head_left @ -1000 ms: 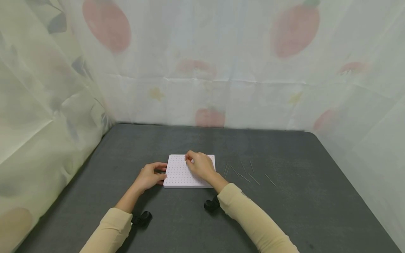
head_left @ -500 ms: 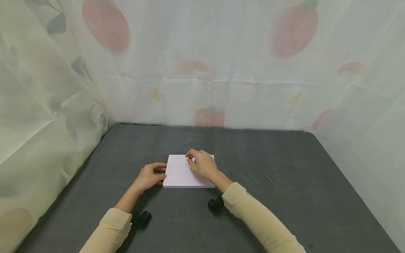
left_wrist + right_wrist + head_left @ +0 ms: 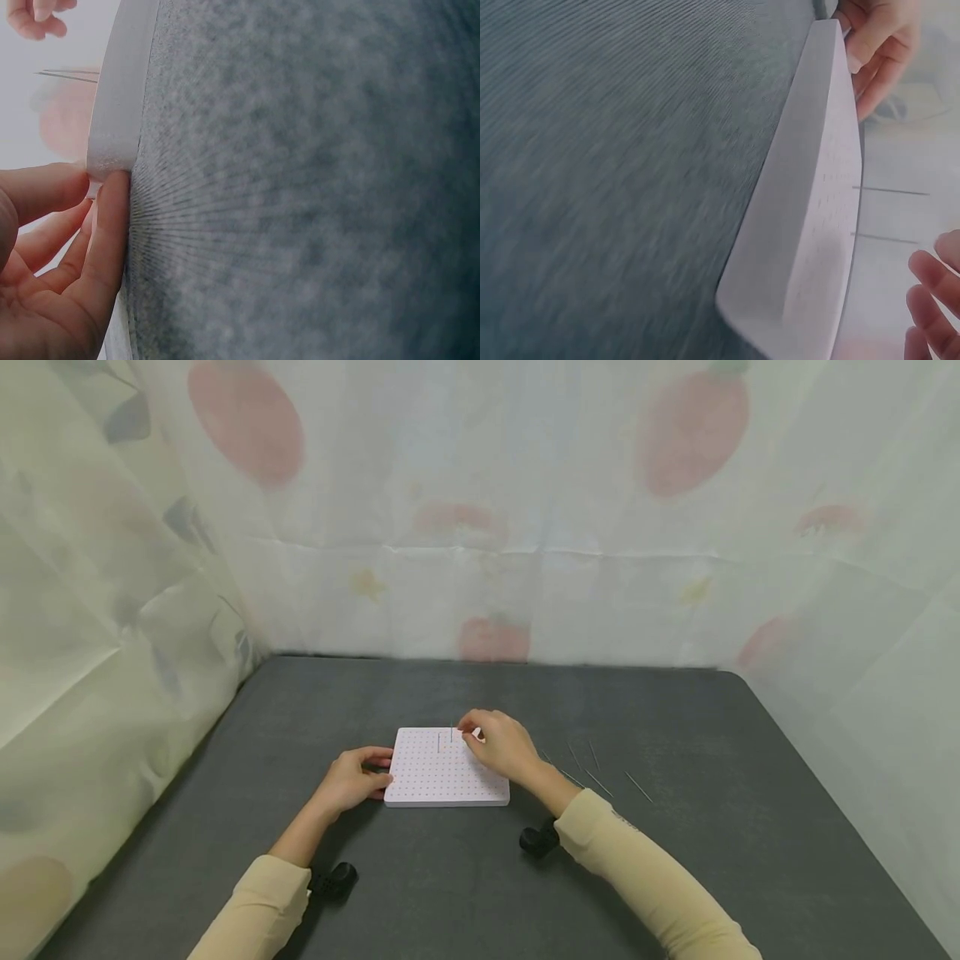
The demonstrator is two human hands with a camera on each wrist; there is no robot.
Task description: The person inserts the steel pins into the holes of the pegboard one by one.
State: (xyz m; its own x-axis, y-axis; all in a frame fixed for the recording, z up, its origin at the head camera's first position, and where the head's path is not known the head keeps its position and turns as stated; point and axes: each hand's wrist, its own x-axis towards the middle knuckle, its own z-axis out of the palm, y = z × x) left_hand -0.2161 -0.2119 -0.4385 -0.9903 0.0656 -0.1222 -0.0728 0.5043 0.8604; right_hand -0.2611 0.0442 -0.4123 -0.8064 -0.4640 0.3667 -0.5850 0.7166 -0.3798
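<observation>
Grey table (image 3: pixel 442 885), pale printed curtain (image 3: pixel 570 493) behind; left hand (image 3: pixel 351 782) pinches white board (image 3: pixel 438 781); right hand (image 3: pixel 502 745) loosely curled above.

Head view looks forward and down across the surface (image 3: pixel 450 877); both wrist views, low and close, share the board (image 3: pixel 444 770).

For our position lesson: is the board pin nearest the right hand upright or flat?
Upright: the pin stands up from the white board.
</observation>
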